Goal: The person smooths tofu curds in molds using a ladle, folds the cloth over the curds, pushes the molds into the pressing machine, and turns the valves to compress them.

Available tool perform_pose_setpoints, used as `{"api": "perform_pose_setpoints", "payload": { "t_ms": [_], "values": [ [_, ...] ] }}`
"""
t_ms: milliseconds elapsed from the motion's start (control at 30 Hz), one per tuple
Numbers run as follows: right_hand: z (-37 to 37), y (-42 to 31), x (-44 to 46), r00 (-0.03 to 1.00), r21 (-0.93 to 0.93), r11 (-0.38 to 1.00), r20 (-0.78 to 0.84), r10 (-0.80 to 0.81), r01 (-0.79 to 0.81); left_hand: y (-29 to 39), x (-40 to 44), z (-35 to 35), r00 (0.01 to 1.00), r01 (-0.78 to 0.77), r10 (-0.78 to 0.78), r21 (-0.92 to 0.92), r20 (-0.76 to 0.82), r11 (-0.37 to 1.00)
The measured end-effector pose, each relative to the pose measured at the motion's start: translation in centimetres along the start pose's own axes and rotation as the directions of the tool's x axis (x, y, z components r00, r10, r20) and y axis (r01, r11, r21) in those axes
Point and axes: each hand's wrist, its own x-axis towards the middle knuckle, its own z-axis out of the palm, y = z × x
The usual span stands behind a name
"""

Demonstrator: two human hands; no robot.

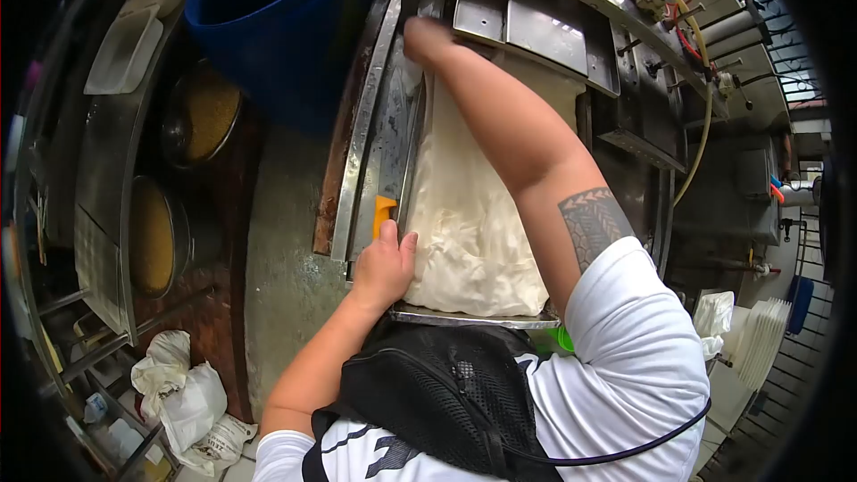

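Note:
A long mass of soft white dough [478, 254] fills a metal trough [464, 314] in front of me. My left hand [382, 272] is closed over the trough's left rim near the front, thumb on the dough side. Just beyond its fingertips an orange handle [384, 211] lies on the metal ledge [368, 205]; what the handle belongs to is hidden. My right arm reaches across the dough to the far left. There my right hand [427, 40] is blurred beside the trough's metal side, its fingers hidden.
Metal trays [544, 31] and machinery with hoses [696, 125] stand over the far end and right. A large blue barrel [277, 45] stands at the far left. Round containers of yellowish contents [153, 236] sit left, with white sacks [192, 406] below them.

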Motion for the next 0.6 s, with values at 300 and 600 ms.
{"api": "perform_pose_setpoints", "payload": {
  "t_ms": [300,600],
  "values": [
    [2.0,22.4,-4.6,0.792,0.027,0.996,-0.605,0.082,-0.082,-0.4,0.7,-0.6,0.995,0.048,-0.043,-0.048,0.091,0.998],
    [-0.4,34.6,-14.8,0.868,0.062,0.998,-0.494,0.055,-0.028,5.5,24.9,-3.8,0.663,-0.594,0.678,0.33,-0.317,0.734]
  ]
}}
